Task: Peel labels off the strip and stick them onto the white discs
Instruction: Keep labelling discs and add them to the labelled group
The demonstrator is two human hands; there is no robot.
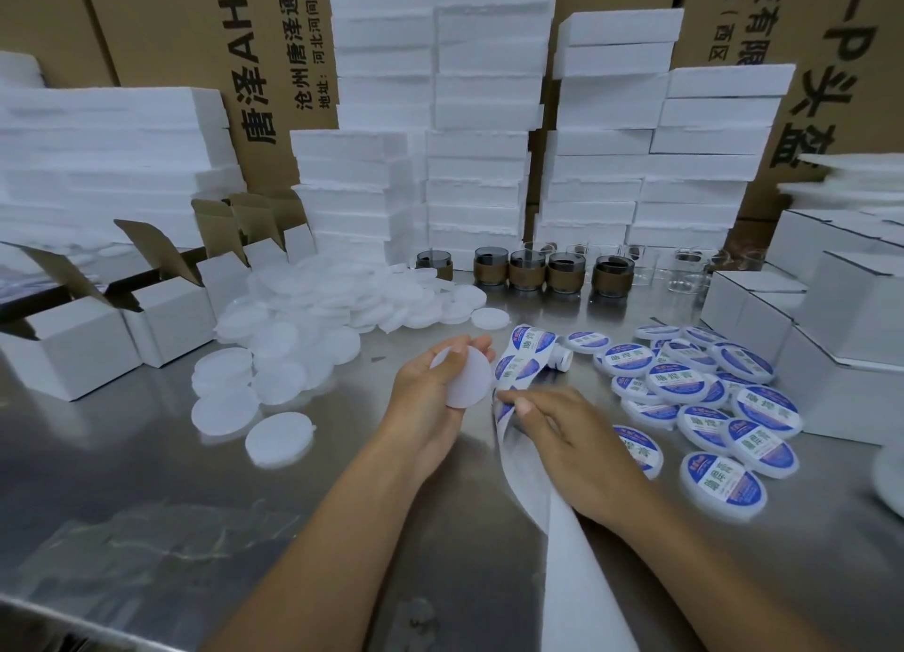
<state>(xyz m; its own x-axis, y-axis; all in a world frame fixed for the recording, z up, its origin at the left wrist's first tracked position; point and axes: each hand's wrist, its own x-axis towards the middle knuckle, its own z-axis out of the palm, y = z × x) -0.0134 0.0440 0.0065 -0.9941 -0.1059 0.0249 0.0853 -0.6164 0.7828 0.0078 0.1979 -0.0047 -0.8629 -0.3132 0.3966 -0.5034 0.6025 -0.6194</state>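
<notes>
Steel counter [146, 480]: your left hand [430, 397] curls its fingers [469, 347] round a disc [472, 382], ready beside the strip [519, 370]; your right hand [572, 441] pinches a label [504, 413].

Even, diffuse overhead light; soft glare on the steel table [112, 475]; wide-angle bowing at edges; mild overall softness.

Steel table [146, 456] before stacked cardboard cartons [161, 25]
</notes>
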